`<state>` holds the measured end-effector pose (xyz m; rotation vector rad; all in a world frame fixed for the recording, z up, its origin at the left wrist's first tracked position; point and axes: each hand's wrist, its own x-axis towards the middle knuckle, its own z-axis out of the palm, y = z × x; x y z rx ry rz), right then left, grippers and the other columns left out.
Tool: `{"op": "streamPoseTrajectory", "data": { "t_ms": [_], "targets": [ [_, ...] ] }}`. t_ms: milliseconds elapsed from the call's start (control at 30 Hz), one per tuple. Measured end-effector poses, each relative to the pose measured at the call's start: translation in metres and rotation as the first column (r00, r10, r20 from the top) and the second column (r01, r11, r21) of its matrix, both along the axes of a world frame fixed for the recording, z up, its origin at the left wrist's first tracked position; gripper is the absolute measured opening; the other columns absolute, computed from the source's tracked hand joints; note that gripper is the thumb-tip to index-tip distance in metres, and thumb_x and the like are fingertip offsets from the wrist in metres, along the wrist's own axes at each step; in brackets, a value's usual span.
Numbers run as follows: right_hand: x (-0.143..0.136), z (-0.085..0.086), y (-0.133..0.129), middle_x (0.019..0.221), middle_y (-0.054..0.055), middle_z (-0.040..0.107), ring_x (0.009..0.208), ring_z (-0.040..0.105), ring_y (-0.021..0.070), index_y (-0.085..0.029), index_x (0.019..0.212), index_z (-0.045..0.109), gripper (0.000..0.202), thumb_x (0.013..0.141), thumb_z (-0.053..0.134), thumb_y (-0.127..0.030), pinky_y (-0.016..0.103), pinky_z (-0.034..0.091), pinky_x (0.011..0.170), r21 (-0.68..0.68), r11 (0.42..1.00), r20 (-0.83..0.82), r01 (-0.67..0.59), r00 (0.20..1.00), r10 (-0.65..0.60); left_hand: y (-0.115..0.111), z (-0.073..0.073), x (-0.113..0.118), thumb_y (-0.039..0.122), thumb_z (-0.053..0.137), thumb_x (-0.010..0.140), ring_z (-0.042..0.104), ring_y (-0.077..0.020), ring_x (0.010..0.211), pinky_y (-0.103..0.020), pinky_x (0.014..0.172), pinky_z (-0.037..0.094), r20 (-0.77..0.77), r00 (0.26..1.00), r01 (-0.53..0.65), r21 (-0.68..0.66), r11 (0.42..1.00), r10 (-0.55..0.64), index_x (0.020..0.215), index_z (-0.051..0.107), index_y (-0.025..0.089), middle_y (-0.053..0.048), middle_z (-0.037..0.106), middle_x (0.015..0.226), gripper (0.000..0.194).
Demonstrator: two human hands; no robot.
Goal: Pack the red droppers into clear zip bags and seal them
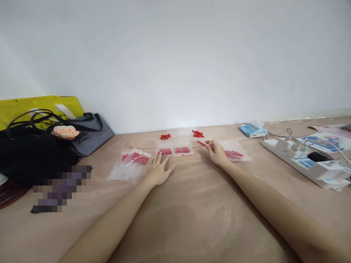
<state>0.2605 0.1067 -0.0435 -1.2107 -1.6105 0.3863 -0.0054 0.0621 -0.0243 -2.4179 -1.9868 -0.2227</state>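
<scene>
My left hand (159, 170) lies flat with its fingers spread, its fingertips at the lower edge of a clear bag of red pieces (165, 151). Beside it on the left is a stack of clear bags (126, 171) with red pieces. Between thumb and fingers, my right hand (216, 152) pinches a slim red piece (201, 143). Another bag with a row of red pieces (182, 149) lies between the hands. Behind are two small loose red piles, one at the left (165, 136) and one at the right (197, 133). Right of my right hand rests one more filled bag (241, 157).
A blue tissue pack (252, 130) and a white power strip (290, 157) with plugs and cables are at the right, near printed papers (323, 141). At the left stand a yellow bag (70, 106), a striped bag (91, 137) and a black bag (35, 157). A white wall rises behind.
</scene>
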Motion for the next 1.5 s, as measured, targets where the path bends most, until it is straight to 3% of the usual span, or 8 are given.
{"op": "streamPoseTrajectory", "data": {
  "t_ms": [200, 333, 500, 667, 833, 1167, 1333, 1500],
  "targets": [
    [0.013, 0.002, -0.007, 0.092, 0.008, 0.06, 0.084, 0.056, 0.0166, -0.018, 0.068, 0.046, 0.009, 0.07, 0.043, -0.01, 0.03, 0.042, 0.074, -0.109, 0.976, 0.426, -0.19, 0.878, 0.219, 0.002, -0.001, -0.002, 0.057, 0.042, 0.076, 0.02, -0.03, 0.128, -0.045, 0.101, 0.02, 0.023, 0.999, 0.028, 0.143, 0.989, -0.031, 0.131, 0.032, 0.017, -0.013, 0.025, 0.139, 0.068],
    [0.022, 0.027, -0.011, 0.091, 0.008, 0.061, 0.08, 0.057, 0.0176, -0.018, 0.081, 0.055, 0.018, 0.067, 0.046, -0.01, 0.028, 0.042, 0.07, -0.147, 0.985, 0.595, 0.095, 0.804, 0.011, 0.006, 0.0, -0.004, 0.056, 0.04, 0.077, 0.018, -0.0285, 0.128, -0.047, 0.103, 0.016, 0.017, 0.994, 0.106, 0.121, 0.987, -0.109, 0.131, 0.031, 0.021, -0.009, 0.027, 0.139, 0.065],
    [0.058, 0.05, -0.007, 0.096, 0.018, 0.06, 0.085, 0.057, 0.0269, -0.012, 0.095, 0.057, 0.043, 0.063, 0.06, -0.04, 0.032, 0.043, 0.064, -0.302, 0.762, 0.745, 0.572, 0.641, -0.186, 0.005, 0.003, -0.005, 0.055, 0.038, 0.079, 0.026, -0.0296, 0.125, -0.052, 0.1, 0.018, 0.021, 0.99, 0.134, 0.086, 0.987, -0.136, 0.129, 0.034, 0.023, -0.01, 0.034, 0.134, 0.059],
    [0.091, 0.057, -0.007, 0.083, 0.018, 0.063, 0.075, 0.06, 0.0273, -0.009, 0.084, 0.061, 0.058, 0.05, 0.066, -0.057, 0.032, 0.044, 0.056, -0.521, 0.576, 0.739, 0.63, 0.671, -0.066, 0.003, 0.003, -0.004, 0.051, 0.042, 0.079, 0.031, -0.032, 0.121, -0.054, 0.097, 0.02, 0.025, 0.989, 0.144, 0.116, 0.983, -0.148, 0.125, 0.04, 0.025, -0.01, 0.039, 0.129, 0.053],
    [0.098, 0.056, -0.007, 0.068, 0.014, 0.062, 0.068, 0.06, 0.028, -0.013, 0.065, 0.059, 0.045, 0.043, 0.072, -0.051, 0.031, 0.043, 0.051, -0.539, 0.559, 0.693, 0.63, 0.709, -0.13, 0.001, 0.002, -0.004, 0.048, 0.044, 0.079, 0.036, -0.0307, 0.116, -0.052, 0.097, 0.022, 0.041, 0.985, 0.16, 0.157, 0.975, -0.168, 0.122, 0.042, 0.023, -0.01, 0.041, 0.126, 0.05],
    [0.089, 0.053, 0.0, 0.061, 0.006, 0.062, 0.059, 0.061, 0.0162, -0.014, 0.067, 0.051, 0.023, 0.057, 0.071, -0.019, 0.024, 0.049, 0.047, -0.721, 0.671, -0.054, 0.174, 0.951, -0.305, 0.0, 0.0, -0.003, 0.04, 0.048, 0.079, 0.044, -0.0286, 0.105, -0.049, 0.091, 0.033, 0.075, 0.97, 0.204, 0.273, 0.94, -0.232, 0.112, 0.049, 0.016, -0.011, 0.05, 0.11, 0.041],
    [0.025, 0.052, -0.01, 0.068, 0.004, 0.065, 0.059, 0.062, 0.0139, -0.015, 0.074, 0.052, 0.023, 0.06, 0.07, -0.016, 0.023, 0.052, 0.051, -0.597, 0.749, -0.563, -0.286, 0.815, -0.138, -0.001, 0.0, -0.004, 0.03, 0.05, 0.078, 0.043, -0.0265, 0.108, -0.046, 0.092, 0.035, 0.101, 0.945, 0.259, 0.352, 0.9, -0.312, 0.116, 0.044, 0.017, -0.01, 0.048, 0.115, 0.04],
    [-0.043, 0.029, -0.03, 0.074, 0.003, 0.066, 0.065, 0.063, 0.0156, -0.016, 0.077, 0.05, 0.037, 0.05, 0.076, -0.016, 0.024, 0.052, 0.056, -0.513, 0.76, -0.696, -0.399, 0.711, -0.096, -0.01, 0.001, 0.001, 0.025, 0.052, 0.078, 0.045, -0.0224, 0.11, -0.038, 0.095, 0.038, 0.102, 0.878, 0.384, 0.434, 0.815, -0.468, 0.12, 0.041, 0.017, -0.009, 0.048, 0.118, 0.044]
  ]
}}
